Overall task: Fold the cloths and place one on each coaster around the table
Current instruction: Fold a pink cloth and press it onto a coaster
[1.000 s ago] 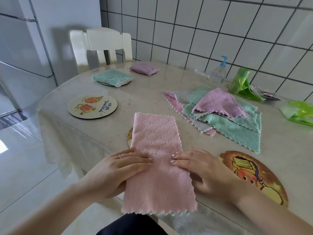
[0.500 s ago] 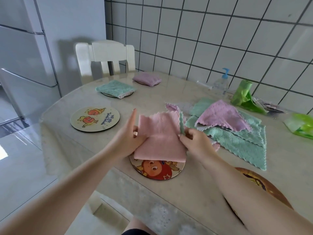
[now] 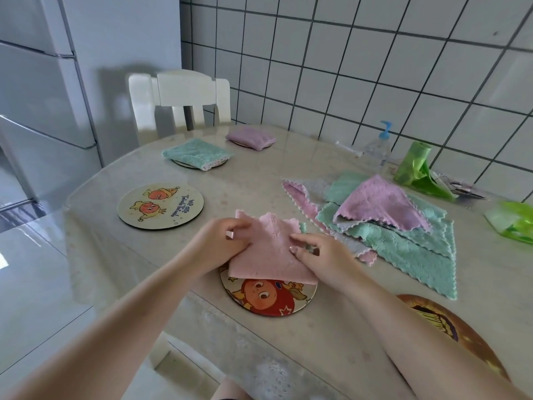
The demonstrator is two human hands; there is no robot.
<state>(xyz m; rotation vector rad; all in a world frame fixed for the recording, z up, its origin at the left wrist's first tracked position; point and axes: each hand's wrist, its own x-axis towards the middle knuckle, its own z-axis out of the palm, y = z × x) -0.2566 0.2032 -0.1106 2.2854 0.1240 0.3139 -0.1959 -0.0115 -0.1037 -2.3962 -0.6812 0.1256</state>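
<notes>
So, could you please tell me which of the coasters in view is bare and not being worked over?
The pale coaster with two orange figures, left of the hands; two far ones hold folded cloths.

Bright, soft daylight, glare on the table (image 3: 302, 168), wide-angle bowing, blurred edges.
</notes>
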